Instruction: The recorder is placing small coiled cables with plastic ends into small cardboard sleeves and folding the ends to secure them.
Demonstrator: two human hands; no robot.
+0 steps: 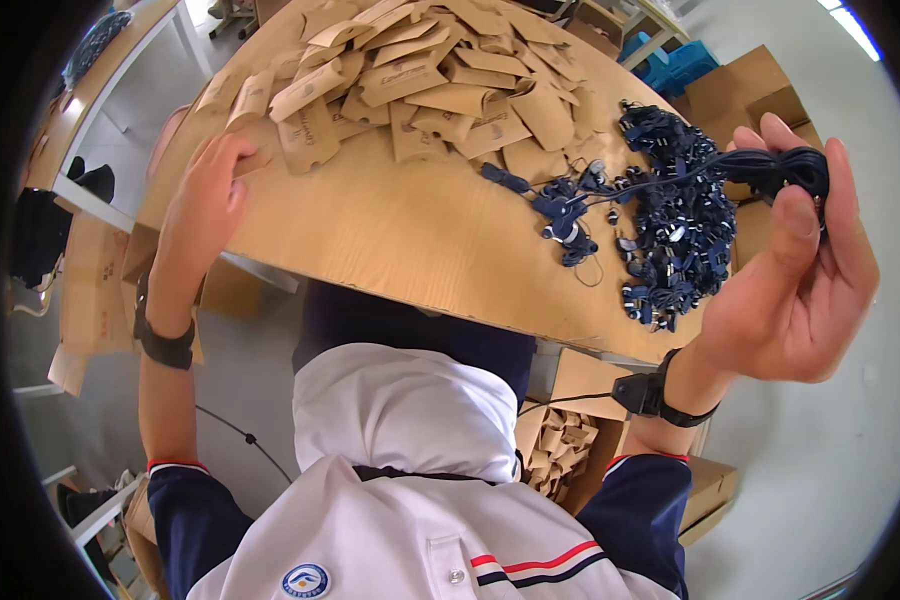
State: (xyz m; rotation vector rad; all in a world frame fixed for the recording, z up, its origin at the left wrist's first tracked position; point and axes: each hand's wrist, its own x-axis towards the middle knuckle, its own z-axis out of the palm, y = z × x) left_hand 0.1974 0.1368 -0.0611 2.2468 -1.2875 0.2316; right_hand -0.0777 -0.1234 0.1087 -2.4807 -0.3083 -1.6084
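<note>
My right hand (795, 270) is raised at the right, its thumb and fingers closed around a coiled bundle of dark earphone cable (755, 170). From that bundle a cord runs left, over a heap of dark blue bundled earphones (675, 220) on the table. A few looser earphones (570, 215) lie left of the heap. On the left, my left hand (208, 190) reaches over the table edge with fingers stretched and thumb apart. Its fingertips are at a brown cardboard pillow box (258, 150); whether they touch it I cannot tell.
A big pile of brown pillow boxes (420, 80) covers the far part of the wooden table (400, 240). Below its near edge stands an open carton (570, 450) of small brown boxes. More cartons (755, 85) and a blue stool (670, 65) are at far right.
</note>
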